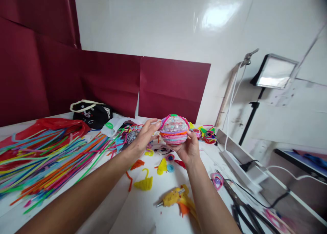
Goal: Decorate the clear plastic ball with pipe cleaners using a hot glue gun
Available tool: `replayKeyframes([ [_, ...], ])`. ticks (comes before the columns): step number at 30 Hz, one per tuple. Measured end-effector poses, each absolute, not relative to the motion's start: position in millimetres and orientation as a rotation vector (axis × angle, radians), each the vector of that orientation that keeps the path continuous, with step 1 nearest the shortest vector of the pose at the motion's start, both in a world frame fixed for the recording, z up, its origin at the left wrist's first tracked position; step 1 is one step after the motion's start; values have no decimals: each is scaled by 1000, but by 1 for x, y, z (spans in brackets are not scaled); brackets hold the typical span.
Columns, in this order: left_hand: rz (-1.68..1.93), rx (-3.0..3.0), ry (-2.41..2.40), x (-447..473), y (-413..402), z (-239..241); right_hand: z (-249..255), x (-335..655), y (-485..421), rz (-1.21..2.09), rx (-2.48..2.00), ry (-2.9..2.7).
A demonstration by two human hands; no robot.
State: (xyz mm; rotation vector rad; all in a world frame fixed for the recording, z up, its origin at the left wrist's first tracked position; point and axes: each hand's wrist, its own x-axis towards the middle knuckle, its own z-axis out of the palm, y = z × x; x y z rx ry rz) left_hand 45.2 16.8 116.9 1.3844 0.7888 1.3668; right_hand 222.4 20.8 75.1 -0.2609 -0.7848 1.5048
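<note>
Between my hands, above the table, is a round ball point(174, 128) wrapped in pink, purple and orange pipe cleaners. Its upper part looks whitish and speckled, with pink strips and a green spot on top. My right hand point(188, 147) grips it from below and the right side. At its left edge, the fingers of my left hand point(144, 135) press against the side. Below lie a yellow glue gun point(172, 197), a yellow pipe-cleaner piece with a hook point(144, 183), a smaller yellow piece point(161, 167) and a blue disc point(170, 168).
Many loose pipe cleaners point(76, 159) spread across the left, beside red plastic point(61, 125). Behind them sits a black pouch point(92, 115). Large black-handled scissors point(238, 200) lie at right, near a white power strip point(242, 172). A lamp point(277, 72) stands behind.
</note>
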Motion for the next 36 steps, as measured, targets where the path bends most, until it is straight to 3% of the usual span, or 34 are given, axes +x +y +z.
replayKeyframes([
  [18, 1454, 1242, 556, 77, 21, 79, 71, 208, 21, 1490, -325, -750],
  [36, 1554, 1420, 663, 72, 16, 80, 72, 192, 14, 1334, -274, -790],
])
